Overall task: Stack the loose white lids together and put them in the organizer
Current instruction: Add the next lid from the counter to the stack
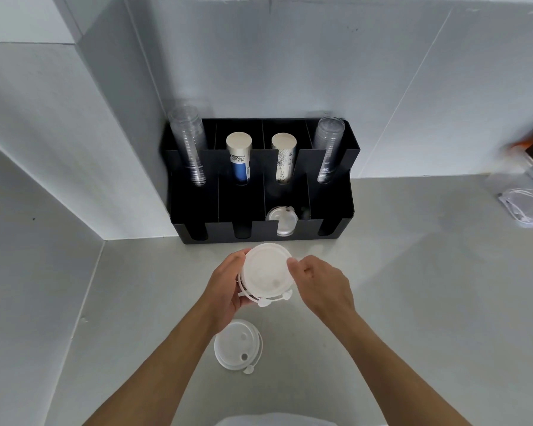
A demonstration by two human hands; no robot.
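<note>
Cupping lid stack (266,273) in left hand (225,290), right hand (319,282) pinching rim; organizer (336,222) just beyond (loose lid (237,345) nearer).

We see a small stack of white lids (266,273) held up above the counter, tilted toward us with its flat round face showing and little plug tabs hanging at the lower edge; another white lid (237,345) lies flat on the counter nearer to us, its holes visible; the black organizer (194,207) stands against the wall, a further lid (281,221) upright in its third front compartment.
</note>
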